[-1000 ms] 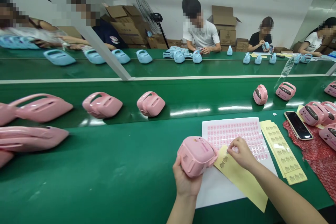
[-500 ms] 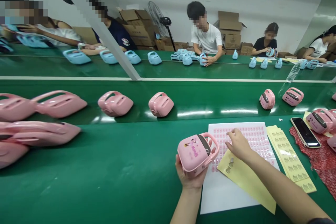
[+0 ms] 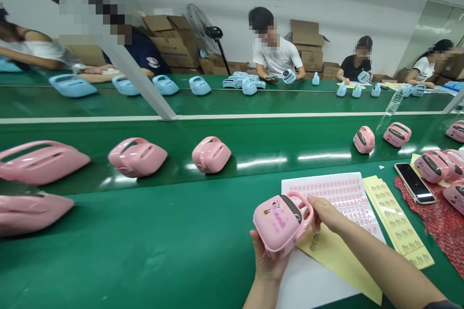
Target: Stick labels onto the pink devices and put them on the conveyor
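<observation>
My left hand (image 3: 270,263) holds a small pink plastic device (image 3: 277,224) from below, fingers wrapped round its underside. The device has a loop handle, a dark strip near the top and a printed cartoon figure with lettering. My right hand (image 3: 326,215) is at the loop handle, its fingers curled in; whether they pinch anything small is hidden. Beneath both hands lies a white sheet (image 3: 319,183) with rows of small pink stickers. Across its lower part rests a yellow sticker sheet (image 3: 348,270), partly covered by my right forearm.
More yellow sticker sheets (image 3: 398,224) lie at the right, near a phone (image 3: 415,183) on red bubble wrap (image 3: 440,222). Pink devices (image 3: 211,154) line the green belt (image 3: 261,140). Beyond a divider, several people work with blue devices (image 3: 200,86). A clear bottle (image 3: 395,101) stands there.
My right hand has come from above the sticker sheet to the device's handle. My left hand still holds the device, now slightly lower and further right in view. The view has shifted right.
</observation>
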Demonstrator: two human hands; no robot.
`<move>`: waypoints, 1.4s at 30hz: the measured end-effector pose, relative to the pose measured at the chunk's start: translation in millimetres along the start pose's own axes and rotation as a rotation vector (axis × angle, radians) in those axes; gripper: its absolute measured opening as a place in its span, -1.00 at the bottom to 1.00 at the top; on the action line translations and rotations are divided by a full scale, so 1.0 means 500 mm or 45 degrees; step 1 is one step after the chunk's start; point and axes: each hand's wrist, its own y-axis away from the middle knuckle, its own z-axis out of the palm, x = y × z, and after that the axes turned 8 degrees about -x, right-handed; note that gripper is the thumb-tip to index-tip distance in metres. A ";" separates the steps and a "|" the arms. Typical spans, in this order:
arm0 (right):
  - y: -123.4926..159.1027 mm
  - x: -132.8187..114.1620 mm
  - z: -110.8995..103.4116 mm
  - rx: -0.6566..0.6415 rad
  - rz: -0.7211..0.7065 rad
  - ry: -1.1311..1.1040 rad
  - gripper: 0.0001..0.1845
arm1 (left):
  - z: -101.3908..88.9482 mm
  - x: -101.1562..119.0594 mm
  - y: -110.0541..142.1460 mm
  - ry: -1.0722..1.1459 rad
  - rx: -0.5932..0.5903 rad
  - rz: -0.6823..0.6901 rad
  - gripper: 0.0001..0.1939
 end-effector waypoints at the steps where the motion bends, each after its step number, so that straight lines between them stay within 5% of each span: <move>1: 0.018 -0.004 -0.006 -0.055 0.057 -0.091 -0.59 | 0.000 -0.009 0.001 -0.045 -0.009 -0.027 -0.36; 4: 0.082 -0.016 -0.042 0.066 0.081 -0.095 -0.73 | 0.024 -0.028 0.004 -0.188 -0.005 -0.095 -0.39; 9: 0.212 -0.023 -0.144 0.648 -0.183 0.522 -0.74 | 0.104 0.008 -0.008 -0.795 -0.107 -0.092 -0.54; 14: 0.284 0.020 -0.261 1.122 0.224 1.068 -0.68 | 0.147 0.068 -0.076 -1.499 0.075 0.301 -0.69; 20: 0.312 0.088 -0.339 1.153 0.464 1.157 -0.62 | 0.117 0.090 -0.158 -1.440 0.367 0.308 -0.55; 23: 0.312 0.089 -0.329 1.228 0.445 1.186 -0.57 | 0.095 0.090 -0.164 -1.289 0.356 0.204 -0.50; 26: 0.270 0.067 -0.287 1.407 0.167 1.238 -0.57 | 0.084 0.083 -0.153 -1.085 0.283 0.121 -0.45; 28: 0.215 0.052 -0.246 1.261 -0.154 1.211 -0.63 | 0.082 0.075 -0.142 -0.958 0.259 0.071 -0.48; 30: 0.147 0.046 -0.203 0.902 -0.335 1.165 -0.61 | 0.082 0.070 -0.131 -0.868 0.260 0.027 -0.55; 36: -0.020 0.049 -0.108 0.335 -0.399 1.174 -0.37 | 0.098 0.064 -0.095 -0.741 0.060 -0.200 -0.69; 42: -0.049 0.008 -0.066 0.101 -0.429 1.275 -0.24 | 0.106 0.057 -0.076 -0.738 0.009 -0.083 -0.62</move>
